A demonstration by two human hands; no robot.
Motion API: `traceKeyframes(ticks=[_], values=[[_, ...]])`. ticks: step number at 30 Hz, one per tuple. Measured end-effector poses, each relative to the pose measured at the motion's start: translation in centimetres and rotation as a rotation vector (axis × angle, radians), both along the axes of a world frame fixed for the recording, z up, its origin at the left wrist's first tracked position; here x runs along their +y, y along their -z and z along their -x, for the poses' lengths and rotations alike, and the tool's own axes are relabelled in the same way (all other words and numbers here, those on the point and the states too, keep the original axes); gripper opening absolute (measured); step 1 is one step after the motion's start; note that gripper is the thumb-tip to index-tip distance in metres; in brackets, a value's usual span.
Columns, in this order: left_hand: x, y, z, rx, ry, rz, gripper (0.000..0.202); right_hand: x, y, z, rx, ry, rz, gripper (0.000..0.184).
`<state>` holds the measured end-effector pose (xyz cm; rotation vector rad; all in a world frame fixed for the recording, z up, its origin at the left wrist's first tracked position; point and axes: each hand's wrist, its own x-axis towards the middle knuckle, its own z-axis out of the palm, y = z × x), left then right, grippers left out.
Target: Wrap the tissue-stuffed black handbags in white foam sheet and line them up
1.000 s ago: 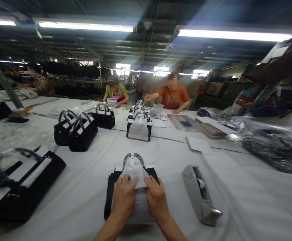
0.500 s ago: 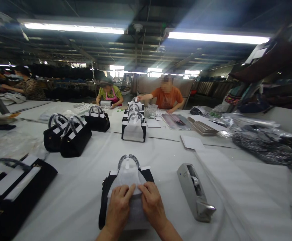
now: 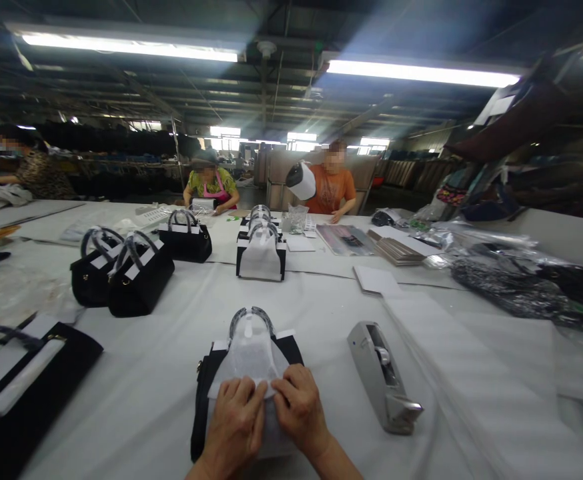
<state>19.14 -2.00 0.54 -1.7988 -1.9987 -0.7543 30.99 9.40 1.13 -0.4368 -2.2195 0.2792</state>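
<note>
Directly before me a black handbag [image 3: 202, 393] stands on the table, its wrapped handles [image 3: 235, 325] upright. White wrapping sheet [image 3: 249, 357] covers its front and reaches up between the handles. My left hand [image 3: 235, 421] pinches the sheet's lower edge with curled fingers. Close beside it, my right hand [image 3: 300, 407] grips the same edge, thumb and index finger pressed together. The two hands almost meet at the middle of the bag. To the right of the bag lies a grey tape dispenser [image 3: 386, 380].
More black handbags [image 3: 144, 283] stand to the left, with a large one [image 3: 46, 380] nearest. A row of wrapped bags [image 3: 260, 259] is ahead. White foam sheets [image 3: 476, 360] and plastic bags [image 3: 511, 280] lie right. Across the table a co-worker in orange [image 3: 329, 190] lifts a bag [image 3: 301, 180].
My hands stay on the sheet, the fingertips slightly lower on the bag. The co-worker in orange has lifted a wrapped bag from the row. The view has turned slightly right.
</note>
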Motion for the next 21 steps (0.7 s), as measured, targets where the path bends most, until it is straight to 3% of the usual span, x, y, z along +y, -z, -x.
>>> traceKeyframes(ticks=[5,8,11,13,17,21], values=[[-0.1,0.2,-0.6,0.217,-0.026,0.041,0.056,0.7,0.2,-0.5,0.094,-0.096,0.102,0.023],[0.0,0.6,-0.9,0.265,-0.059,0.087,0.058,1.7,-0.5,-1.1,0.177,0.081,0.301,0.025],[0.1,0.8,-1.0,0.258,-0.082,0.105,0.056,2.5,-2.5,-1.2,-0.107,0.356,0.423,0.031],[0.1,0.9,-1.1,0.253,-0.088,0.105,0.054,2.6,-4.1,-0.8,-0.382,0.443,0.408,0.039],[0.1,1.0,-1.2,0.226,-0.1,0.071,0.055,2.3,-6.3,0.3,-0.648,0.453,0.322,0.038],[0.1,1.1,-1.3,0.218,-0.105,0.069,0.054,2.1,-6.7,1.0,-0.569,0.374,0.37,0.021]])
